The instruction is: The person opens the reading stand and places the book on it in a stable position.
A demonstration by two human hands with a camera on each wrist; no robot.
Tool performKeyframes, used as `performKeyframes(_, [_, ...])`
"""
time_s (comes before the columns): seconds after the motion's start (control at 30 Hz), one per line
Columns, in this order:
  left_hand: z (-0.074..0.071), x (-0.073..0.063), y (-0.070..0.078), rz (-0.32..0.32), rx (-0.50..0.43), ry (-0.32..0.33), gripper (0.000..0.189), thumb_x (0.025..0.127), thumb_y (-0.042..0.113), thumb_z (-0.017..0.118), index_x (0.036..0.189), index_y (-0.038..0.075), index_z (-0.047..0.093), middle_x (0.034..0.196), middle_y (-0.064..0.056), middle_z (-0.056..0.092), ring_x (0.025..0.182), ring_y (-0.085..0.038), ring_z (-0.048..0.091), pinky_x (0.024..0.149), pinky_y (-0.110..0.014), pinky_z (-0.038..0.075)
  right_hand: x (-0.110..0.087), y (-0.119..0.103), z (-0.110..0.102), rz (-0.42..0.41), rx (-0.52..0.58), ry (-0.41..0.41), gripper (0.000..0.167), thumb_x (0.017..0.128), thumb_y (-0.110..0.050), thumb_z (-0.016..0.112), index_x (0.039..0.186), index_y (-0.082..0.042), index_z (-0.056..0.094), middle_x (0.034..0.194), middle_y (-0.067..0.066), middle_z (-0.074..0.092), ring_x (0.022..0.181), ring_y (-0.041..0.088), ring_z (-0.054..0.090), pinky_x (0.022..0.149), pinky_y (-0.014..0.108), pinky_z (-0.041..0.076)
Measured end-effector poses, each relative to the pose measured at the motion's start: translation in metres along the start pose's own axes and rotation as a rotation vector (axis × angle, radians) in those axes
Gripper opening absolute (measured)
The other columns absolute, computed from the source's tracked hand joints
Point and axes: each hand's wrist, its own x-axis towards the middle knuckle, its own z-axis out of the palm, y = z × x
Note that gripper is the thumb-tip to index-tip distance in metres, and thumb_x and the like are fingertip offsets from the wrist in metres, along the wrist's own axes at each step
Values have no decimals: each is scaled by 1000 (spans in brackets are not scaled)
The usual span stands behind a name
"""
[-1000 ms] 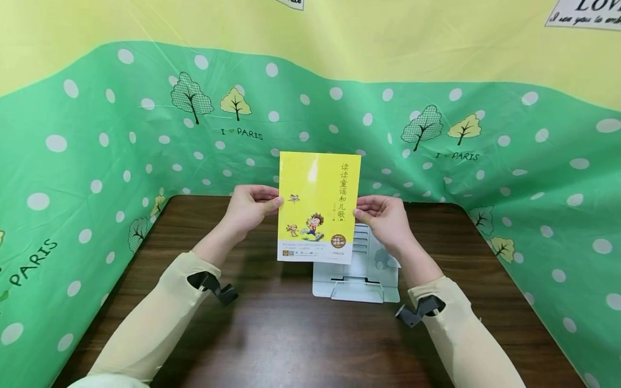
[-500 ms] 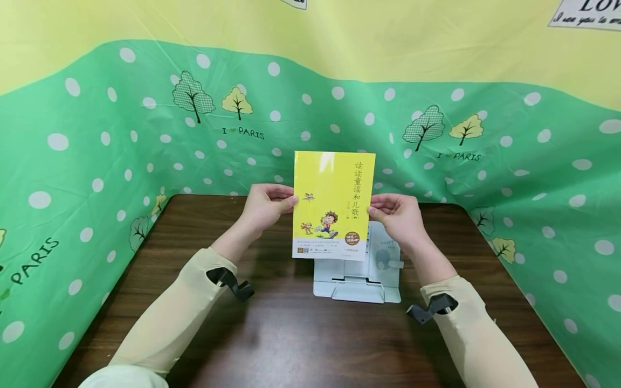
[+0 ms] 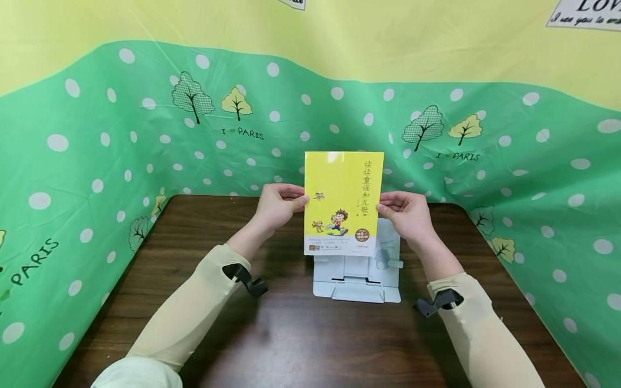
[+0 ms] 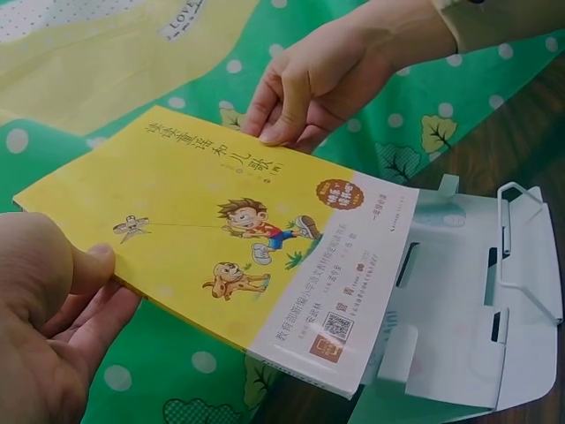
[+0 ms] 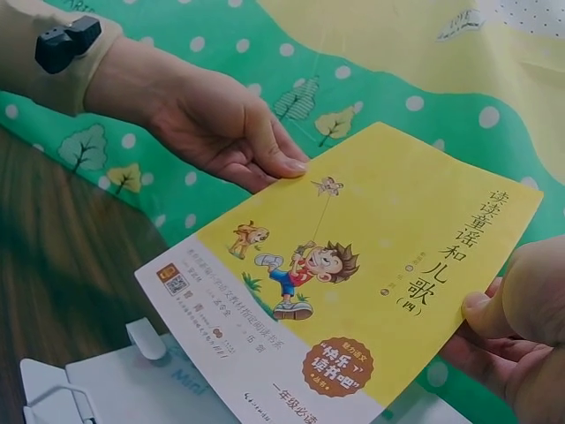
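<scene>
A yellow children's book with a cartoon boy on its cover is held up by its two side edges. My left hand pinches the left edge between thumb and fingers; in the left wrist view the thumb lies on the cover. At the opposite edge my right hand pinches the book the same way. Behind and below the book stands a pale blue book stand, its upper left part hidden by the cover. A wire rest shows at the stand's front, and a small clip sticks out at its right side.
The stand sits on a dark wooden table. A green and yellow patterned cloth hangs around the back and sides of the table. Black mounts stick out from both sleeves.
Both hands have carried the book to the right, so it is now more squarely over the book stand. The grip on both edges is the same, and the stand has stayed in place.
</scene>
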Motion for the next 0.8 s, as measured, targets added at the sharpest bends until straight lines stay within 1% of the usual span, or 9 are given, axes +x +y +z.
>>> performKeyframes(0.3, [15,9,-3,18,14,1,18,95,9,81,110,0,78,102,-11,75,92,-24,76,81,-34,63,4,5,-10,-2,-35,22,25,100,-2,73,122,10,71,111,26,72,90,16,74,80,21,59])
performKeyframes(0.57, [28,14,-4,-5,27,10,18,96,11,81,111,2,78,103,-10,74,92,-22,75,81,-33,63,8,13,-17,22,-58,38,26,100,-1,73,123,11,70,112,25,71,92,15,72,80,20,59])
performKeyframes(0.8, [36,18,-5,-24,42,17,16,96,11,81,110,3,79,102,-8,74,92,-21,75,81,-33,63,10,18,-22,29,-56,40,28,100,-2,73,124,12,69,113,26,71,91,14,72,80,21,60])
